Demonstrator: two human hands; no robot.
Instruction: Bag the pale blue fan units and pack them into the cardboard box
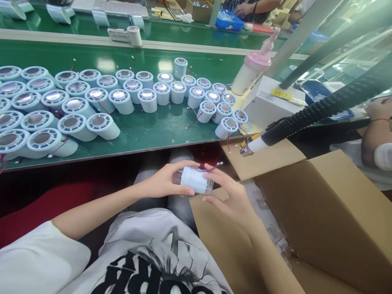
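White plastic cylinder (195, 180) w/ red wire lying sideways, long axis left-right, pinched betw left hand (165, 181) & right hand (231, 194), both curled on its ends, over lap.

Bright overhead glare on the green table (147, 130); edges warped.

factory assembly line, green conveyor belt (147, 132); rowed housings (76, 102)

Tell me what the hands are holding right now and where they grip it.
Both hands hold one white cylindrical part lying sideways: the left hand at its left end, the right hand at its right end.
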